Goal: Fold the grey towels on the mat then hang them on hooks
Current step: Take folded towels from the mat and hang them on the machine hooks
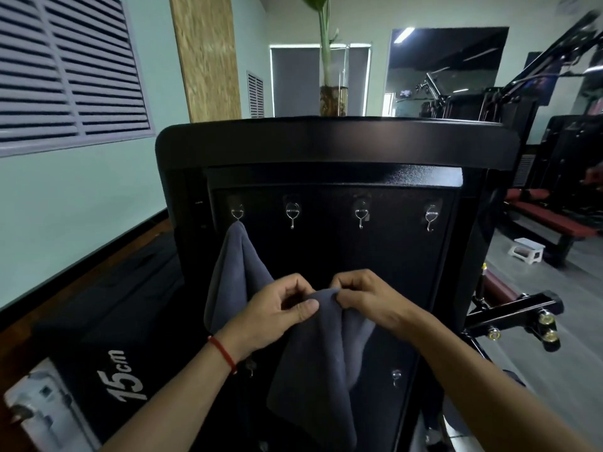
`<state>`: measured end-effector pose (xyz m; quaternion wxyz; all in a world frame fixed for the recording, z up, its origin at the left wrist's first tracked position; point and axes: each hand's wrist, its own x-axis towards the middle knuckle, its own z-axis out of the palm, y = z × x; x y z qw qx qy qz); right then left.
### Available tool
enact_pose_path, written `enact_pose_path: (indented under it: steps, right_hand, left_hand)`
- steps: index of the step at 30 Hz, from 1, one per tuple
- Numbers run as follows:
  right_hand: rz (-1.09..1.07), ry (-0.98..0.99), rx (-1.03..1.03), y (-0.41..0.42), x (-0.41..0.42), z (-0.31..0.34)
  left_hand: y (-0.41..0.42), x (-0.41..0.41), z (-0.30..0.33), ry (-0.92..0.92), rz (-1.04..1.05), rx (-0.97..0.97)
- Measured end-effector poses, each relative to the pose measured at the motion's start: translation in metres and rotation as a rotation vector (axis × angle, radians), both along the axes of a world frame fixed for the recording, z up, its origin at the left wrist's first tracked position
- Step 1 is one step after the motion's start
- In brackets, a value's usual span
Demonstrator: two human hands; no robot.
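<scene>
A folded grey towel (316,363) hangs down between my hands in front of a black panel (385,272). My left hand (277,311) pinches its top edge with thumb and fingers. My right hand (362,296) grips the same edge from the right. Another grey towel (233,265) hangs from the leftmost metal hook (237,213). Three bare hooks follow in the same row: one (292,215), another (361,215) and the rightmost (431,216). A lower hook (395,376) shows beside the held towel.
A black foam block marked 15cm (127,376) lies at lower left. A glass vase with a plant (332,99) stands on top of the black frame. Gym equipment and a white step stool (527,250) are on the right, with grey floor around them.
</scene>
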<state>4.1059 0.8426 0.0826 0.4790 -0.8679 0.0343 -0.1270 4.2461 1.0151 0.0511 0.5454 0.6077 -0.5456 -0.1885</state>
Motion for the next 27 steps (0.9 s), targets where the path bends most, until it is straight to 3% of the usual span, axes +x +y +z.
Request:
enact_pose_path:
  steps: [5,13,21,27]
  right_hand:
    - [0.014,-0.050,0.027,-0.002,0.030,0.029]
    - [-0.361,-0.159,-0.347,-0.011,0.085,0.047]
    - [-0.731,-0.162,-0.347,-0.006,0.126,0.035]
    - [-0.813,-0.315,-0.466,0.004,0.133,0.018]
  left_hand:
    - [-0.007,0.029,0.045,-0.113,0.114,-0.041]
    - [-0.020,0.090,0.084,-0.368,0.365,0.139]
    - [-0.057,0.103,0.069,-0.553,0.750,-0.006]
    - [-0.067,0.102,0.044,-0.551,0.760,-0.098]
